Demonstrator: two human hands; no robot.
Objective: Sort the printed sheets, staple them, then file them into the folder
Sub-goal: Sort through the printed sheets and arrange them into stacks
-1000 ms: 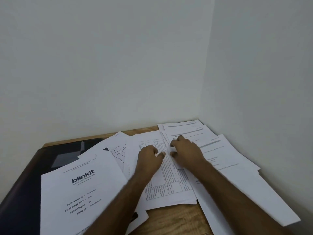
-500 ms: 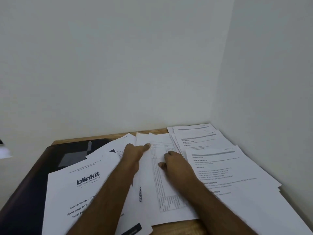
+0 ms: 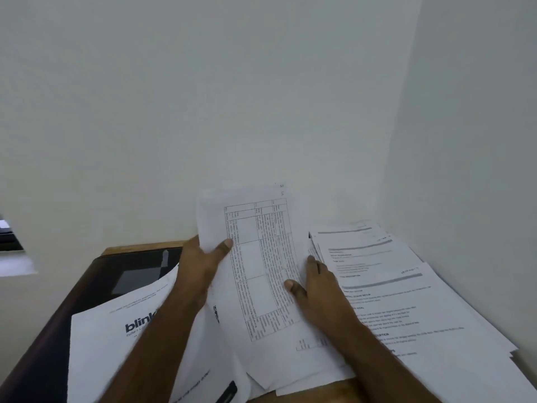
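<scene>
- Head view shows a sheet with a table printed on it (image 3: pixel 261 266), lifted at its far end and curling up in front of the white wall (image 3: pixel 203 97).
- The left hand (image 3: pixel 200 266) grips the left edge of that sheet, thumb on the front and fingers hidden behind.
- The right hand (image 3: pixel 316 289) lies on the sheet's right edge with fingers mostly straight, pressing it down onto other loose sheets.
- Right of the sheet, a spread pile of printed sheets (image 3: pixel 406 301) lies fanned out, reaching to the corner of the walls.
- Left of the sheet, a page with "blink" in big letters (image 3: pixel 116 344) lies partly under the left arm.
- Behind that page, farther left of the sheet, a dark folder (image 3: pixel 87 286) lies flat.
- Near the sheet's bottom left, a small black thing (image 3: pixel 228 392) pokes out; I cannot tell what it is.
- The wooden tabletop (image 3: pixel 305 397) shows just below the sheet.
</scene>
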